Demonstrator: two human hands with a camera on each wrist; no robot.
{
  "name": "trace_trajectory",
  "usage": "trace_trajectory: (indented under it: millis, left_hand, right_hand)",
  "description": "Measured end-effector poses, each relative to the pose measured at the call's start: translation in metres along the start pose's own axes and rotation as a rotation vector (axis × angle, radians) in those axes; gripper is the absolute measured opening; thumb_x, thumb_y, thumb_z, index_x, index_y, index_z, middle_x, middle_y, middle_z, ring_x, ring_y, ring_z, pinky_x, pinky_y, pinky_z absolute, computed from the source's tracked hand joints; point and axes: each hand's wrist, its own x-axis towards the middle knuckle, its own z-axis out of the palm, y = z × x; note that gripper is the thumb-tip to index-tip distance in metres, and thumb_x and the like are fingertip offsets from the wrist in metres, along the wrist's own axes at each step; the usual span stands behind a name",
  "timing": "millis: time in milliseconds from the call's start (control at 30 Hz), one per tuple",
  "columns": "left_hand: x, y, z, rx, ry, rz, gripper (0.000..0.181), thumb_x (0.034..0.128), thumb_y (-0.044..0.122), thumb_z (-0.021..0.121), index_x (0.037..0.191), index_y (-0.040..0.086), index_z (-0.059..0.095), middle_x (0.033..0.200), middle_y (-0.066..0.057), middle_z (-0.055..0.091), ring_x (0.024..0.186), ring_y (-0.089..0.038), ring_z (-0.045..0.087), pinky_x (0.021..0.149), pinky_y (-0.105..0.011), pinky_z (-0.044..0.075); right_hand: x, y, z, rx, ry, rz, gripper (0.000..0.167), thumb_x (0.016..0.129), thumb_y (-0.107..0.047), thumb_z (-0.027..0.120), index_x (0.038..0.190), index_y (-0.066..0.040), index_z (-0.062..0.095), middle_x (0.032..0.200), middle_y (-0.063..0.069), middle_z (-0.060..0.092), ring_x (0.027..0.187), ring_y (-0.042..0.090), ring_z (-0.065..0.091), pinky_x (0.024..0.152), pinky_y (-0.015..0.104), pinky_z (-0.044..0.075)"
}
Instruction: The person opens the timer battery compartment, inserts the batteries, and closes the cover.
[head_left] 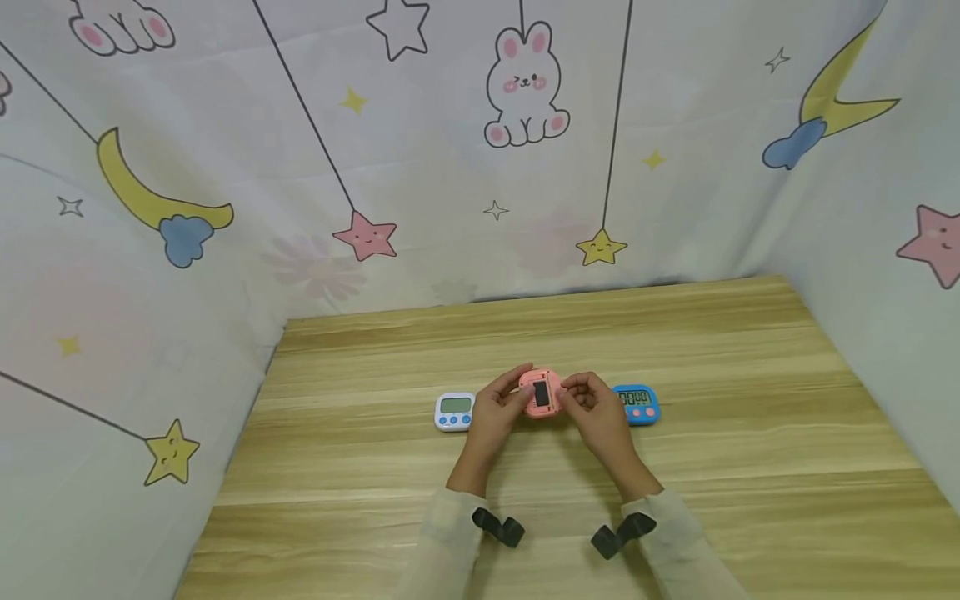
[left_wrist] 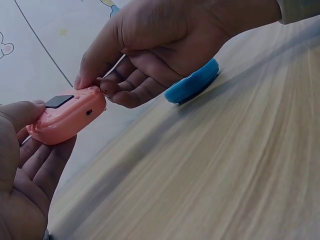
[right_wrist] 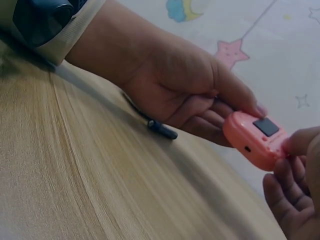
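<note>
A pink digital timer [head_left: 553, 390] is held above the table with its back up, showing a black rectangular patch [left_wrist: 58, 101]. My left hand [head_left: 491, 410] grips one side, thumb on the back and fingers underneath. At the opposite edge, my right hand [head_left: 604, 418] pinches the casing between thumb and fingertips. A small dark slot shows on the timer's side in both wrist views. Beside my left hand lies a white timer [head_left: 454, 413] with blue buttons, partly covered by that hand. A blue timer [head_left: 643, 406] with pink buttons sits beyond my right hand, also partly covered.
The wood-grain table [head_left: 360, 475] runs back to a white cloth wall [head_left: 442, 150] printed with rabbits, stars and moons. In the right wrist view a small dark cylindrical thing [right_wrist: 162, 130] shows below the left hand; its kind is unclear. Black straps [head_left: 624, 534] hang at both cuffs.
</note>
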Motion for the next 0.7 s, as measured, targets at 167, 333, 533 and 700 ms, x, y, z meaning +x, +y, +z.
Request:
trace_trajectory:
  millis: [167,333,533,700]
  left_hand:
    - [-0.002,0.005,0.001,0.003,0.002,-0.001,0.041,0.0950,0.012,0.065,0.135,0.005,0.058,0.131,-0.013,0.060,0.109,-0.021,0.064,0.083,-0.027,0.055]
    - [-0.002,0.006,0.001,0.005,-0.001,-0.017,0.041,0.0946,0.013,0.066,0.134,0.007,0.059,0.130,-0.010,0.061,0.108,-0.019,0.065,0.083,-0.027,0.055]
    - [-0.002,0.007,0.001,-0.006,0.010,-0.005,0.040,0.0946,0.012,0.065,0.134,0.006,0.059,0.133,-0.012,0.059,0.110,-0.021,0.064,0.086,-0.028,0.054]
    - [-0.001,0.006,0.000,-0.023,0.000,-0.015,0.040,0.0953,0.013,0.064,0.134,0.007,0.059,0.133,-0.011,0.059,0.110,-0.020,0.064,0.086,-0.028,0.054]
  right_hand:
    - [0.000,-0.001,0.000,0.001,-0.002,0.000,0.021,0.090,-0.028,0.072,0.098,-0.009,0.064,0.090,0.007,0.064,0.078,0.021,0.061,0.067,0.023,0.052]
    - [-0.001,-0.003,0.000,-0.027,0.002,0.001,0.013,0.093,-0.017,0.068,0.100,-0.008,0.063,0.092,0.007,0.065,0.079,0.018,0.061,0.067,0.023,0.051]
    - [-0.004,-0.025,-0.003,0.006,-0.021,-0.012,0.017,0.096,-0.004,0.061,0.112,0.002,0.061,0.101,0.016,0.063,0.084,0.021,0.062,0.070,0.024,0.051]
    - [-0.001,-0.019,-0.008,0.155,-0.120,0.116,0.028,0.099,-0.015,0.060,0.122,0.001,0.059,0.110,0.015,0.061,0.089,0.016,0.062,0.074,0.028,0.055]
